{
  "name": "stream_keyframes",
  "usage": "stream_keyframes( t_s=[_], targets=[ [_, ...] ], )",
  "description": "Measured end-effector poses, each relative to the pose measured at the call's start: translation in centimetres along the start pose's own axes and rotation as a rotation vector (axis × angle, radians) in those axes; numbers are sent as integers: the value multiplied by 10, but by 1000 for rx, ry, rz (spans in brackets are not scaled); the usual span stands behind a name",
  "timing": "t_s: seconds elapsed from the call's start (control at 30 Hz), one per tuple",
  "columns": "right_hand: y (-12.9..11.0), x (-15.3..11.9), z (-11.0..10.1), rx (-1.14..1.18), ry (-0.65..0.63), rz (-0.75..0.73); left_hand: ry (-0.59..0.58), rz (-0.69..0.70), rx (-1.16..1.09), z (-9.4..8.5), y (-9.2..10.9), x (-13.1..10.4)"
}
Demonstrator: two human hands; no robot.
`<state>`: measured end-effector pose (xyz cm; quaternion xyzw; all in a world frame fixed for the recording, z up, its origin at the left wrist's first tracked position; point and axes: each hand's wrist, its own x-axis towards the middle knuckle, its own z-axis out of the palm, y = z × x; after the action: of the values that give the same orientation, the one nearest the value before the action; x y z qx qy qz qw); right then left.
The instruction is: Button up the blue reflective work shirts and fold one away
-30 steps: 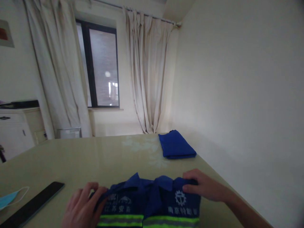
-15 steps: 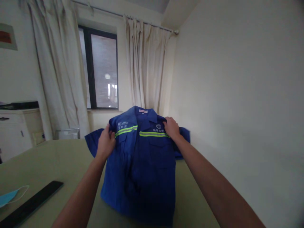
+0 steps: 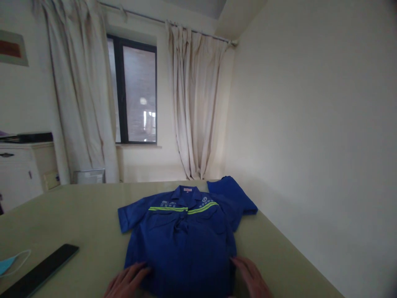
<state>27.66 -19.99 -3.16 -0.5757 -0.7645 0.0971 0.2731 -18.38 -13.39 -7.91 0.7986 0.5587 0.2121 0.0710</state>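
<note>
Toward six o'clock on a pale-green glossy table [image 3: 87,219], seemingly keeping the blue short-sleeved cloth shirt [image 3: 186,252] spread between left hand [image 3: 127,282] and right hand [image 3: 252,278], fingers [image 3: 133,271] bent, clamping impossible to tell.

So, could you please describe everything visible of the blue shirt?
The shirt looks like blue cloth, with collar, pale label, white chest prints and lime stripes. It lies front up on the table, chest bunched, sleeves spread, one overlapping the folded cloth in view. Left hand and right hand appear to touch its lower sides.
</note>
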Motion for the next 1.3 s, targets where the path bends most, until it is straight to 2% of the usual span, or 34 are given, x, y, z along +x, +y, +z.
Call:
stream_keyframes(
  t_s=[0.1, 0.2, 0.27, 0.33, 0.37, 0.43, 0.5, 0.57, 0.63, 0.67, 0.73, 0.83, 0.93, 1.03, 1.13, 1.23, 1.3],
  targets=[
    [-15, 28, 5, -15, -134, 17, 82, -31, -57, -21, 35, 36],
    [-35, 74, -6, 133, -58, 78, 145, -47, -226, -62, 67, 74],
    [-47, 101, -29, 296, 86, 128, 275, -67, -332, -99, 82, 92],
    [-56, 120, -61, 478, 224, 193, 419, -88, -392, -137, 90, 101],
    [-59, 126, -79, 578, 259, 226, 453, -89, -411, -155, 93, 103],
    [-62, 129, -109, 699, 283, 255, 456, -94, -416, -182, 94, 102],
    [-55, 122, -128, 677, 259, 245, 337, -107, -376, -192, 89, 93],
    [-39, 106, -132, 563, 122, 264, 102, -130, -304, -186, 79, 76],
    [-21, 86, -124, 466, -103, 338, -151, -138, -198, -166, 69, 53],
    [-14, 76, -117, 427, -198, 354, -241, -129, -133, -153, 66, 42],
    [-8, 61, -97, 342, -251, 290, -315, -96, -1, -122, 68, 22],
    [-23, 55, -65, 152, -201, 81, -314, -98, 121, -77, 84, 13],
    [-50, 70, -37, -74, -267, 18, -328, -117, 171, -49, 87, 33],
    [-63, 105, -10, -233, -285, 18, -241, -113, 217, -43, 64, 72],
    [-59, 144, 19, -269, -187, 5, -36, -144, 272, -49, 43, 105],
    [-49, 168, 43, -245, -13, 49, 125, -104, 142, -50, 49, 105],
    [-46, 174, 49, -244, 96, 98, 109, -15, 14, -44, 64, 88]
  ],
)
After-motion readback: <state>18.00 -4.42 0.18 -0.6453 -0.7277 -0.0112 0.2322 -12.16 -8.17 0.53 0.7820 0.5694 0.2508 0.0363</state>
